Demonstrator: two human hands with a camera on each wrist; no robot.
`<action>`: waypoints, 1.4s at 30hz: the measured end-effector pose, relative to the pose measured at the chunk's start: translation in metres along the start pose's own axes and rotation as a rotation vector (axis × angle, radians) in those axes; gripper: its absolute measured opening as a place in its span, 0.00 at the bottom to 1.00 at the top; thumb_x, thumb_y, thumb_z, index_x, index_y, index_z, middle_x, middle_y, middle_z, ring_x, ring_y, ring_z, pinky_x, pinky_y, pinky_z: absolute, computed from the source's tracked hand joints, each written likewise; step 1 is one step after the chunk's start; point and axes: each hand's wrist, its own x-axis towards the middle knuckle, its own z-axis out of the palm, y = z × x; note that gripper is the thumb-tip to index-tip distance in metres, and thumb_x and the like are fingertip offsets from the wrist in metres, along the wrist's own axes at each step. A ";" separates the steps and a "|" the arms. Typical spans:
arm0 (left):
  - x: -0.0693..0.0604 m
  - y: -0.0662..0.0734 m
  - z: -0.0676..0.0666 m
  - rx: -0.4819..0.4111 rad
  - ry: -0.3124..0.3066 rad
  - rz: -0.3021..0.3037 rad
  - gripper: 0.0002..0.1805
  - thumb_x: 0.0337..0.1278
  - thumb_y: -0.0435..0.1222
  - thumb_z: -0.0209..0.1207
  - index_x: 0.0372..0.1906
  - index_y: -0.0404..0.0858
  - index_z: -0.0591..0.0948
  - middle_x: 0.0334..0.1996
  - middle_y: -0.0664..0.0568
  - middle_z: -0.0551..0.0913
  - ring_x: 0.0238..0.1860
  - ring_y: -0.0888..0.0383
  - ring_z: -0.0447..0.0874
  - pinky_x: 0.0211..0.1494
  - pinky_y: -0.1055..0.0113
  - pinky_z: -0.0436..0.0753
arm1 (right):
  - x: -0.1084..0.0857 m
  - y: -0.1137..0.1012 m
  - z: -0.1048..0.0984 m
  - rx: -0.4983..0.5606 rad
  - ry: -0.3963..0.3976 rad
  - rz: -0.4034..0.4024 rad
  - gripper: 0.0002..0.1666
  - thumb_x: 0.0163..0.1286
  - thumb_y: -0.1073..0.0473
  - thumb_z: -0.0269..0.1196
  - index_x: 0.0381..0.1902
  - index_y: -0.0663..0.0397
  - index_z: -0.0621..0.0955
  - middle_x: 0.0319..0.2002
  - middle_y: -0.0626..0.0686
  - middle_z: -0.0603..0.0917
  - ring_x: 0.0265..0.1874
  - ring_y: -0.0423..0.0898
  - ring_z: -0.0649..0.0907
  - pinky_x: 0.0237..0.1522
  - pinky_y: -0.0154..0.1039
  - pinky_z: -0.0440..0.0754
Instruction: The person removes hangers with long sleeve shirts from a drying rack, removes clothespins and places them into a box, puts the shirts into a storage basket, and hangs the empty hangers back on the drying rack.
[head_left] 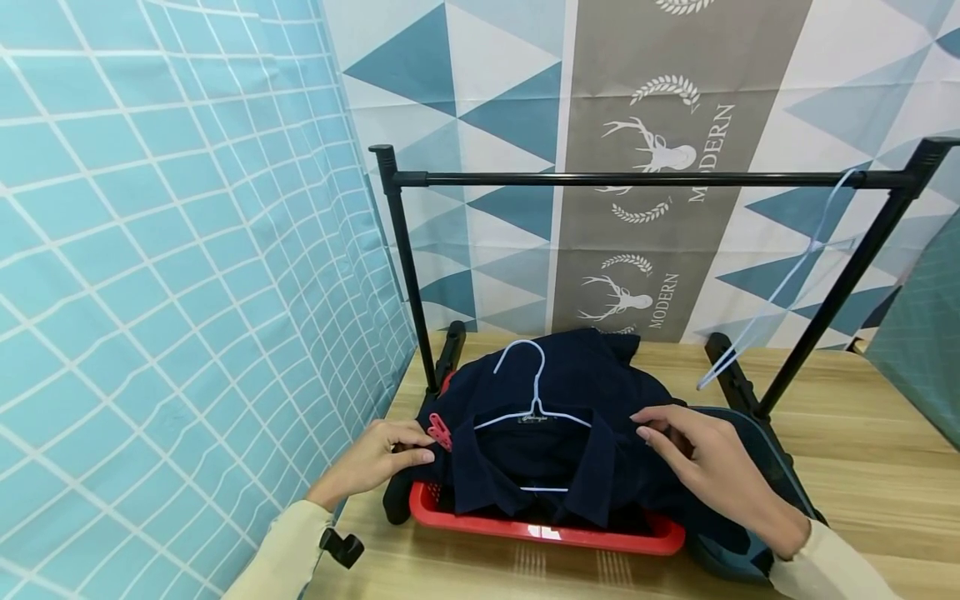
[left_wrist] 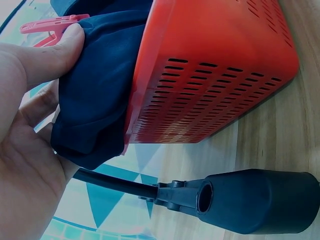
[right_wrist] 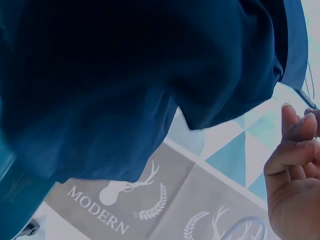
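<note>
A dark navy collared shirt [head_left: 525,467] lies over a red basket [head_left: 540,533], with a pale blue hanger [head_left: 537,408] inside its neck. My left hand [head_left: 378,458] pinches the shirt's left side between thumb and fingers; in the left wrist view the cloth [left_wrist: 100,85] hangs over the basket's rim. Just by the thumb, a pink clothespin [head_left: 439,432] sits on the shirt. My right hand [head_left: 708,454] hovers at the shirt's right side, fingers loosely bent. Nothing shows between its fingertips, and the right wrist view has this hand [right_wrist: 297,180] apart from the cloth.
A black clothes rack [head_left: 630,179] stands behind and around the basket, its bar spanning the view. Another pale hanger [head_left: 795,275] hangs at its right end. A dark blue basin [head_left: 772,467] sits right of the red basket. Grid-patterned cloth [head_left: 187,250] covers the left wall.
</note>
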 end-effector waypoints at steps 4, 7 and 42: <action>0.000 0.000 0.000 0.002 0.007 0.006 0.09 0.66 0.33 0.67 0.47 0.39 0.91 0.39 0.56 0.88 0.33 0.64 0.79 0.35 0.65 0.79 | 0.004 -0.004 0.005 0.012 -0.021 -0.021 0.19 0.63 0.69 0.73 0.49 0.45 0.86 0.30 0.33 0.78 0.20 0.30 0.69 0.23 0.22 0.65; 0.001 0.000 0.000 0.003 0.003 0.017 0.09 0.66 0.33 0.66 0.47 0.39 0.91 0.39 0.56 0.88 0.33 0.64 0.79 0.36 0.66 0.79 | 0.007 -0.007 0.009 0.030 -0.027 -0.038 0.19 0.63 0.70 0.73 0.48 0.46 0.86 0.30 0.34 0.78 0.20 0.30 0.69 0.23 0.22 0.65; 0.001 -0.001 0.000 0.019 0.008 0.046 0.08 0.68 0.37 0.66 0.47 0.45 0.92 0.38 0.59 0.88 0.31 0.65 0.78 0.33 0.68 0.78 | 0.059 -0.058 0.058 0.229 -0.176 -0.232 0.13 0.73 0.62 0.67 0.52 0.45 0.84 0.37 0.36 0.79 0.26 0.31 0.72 0.28 0.25 0.72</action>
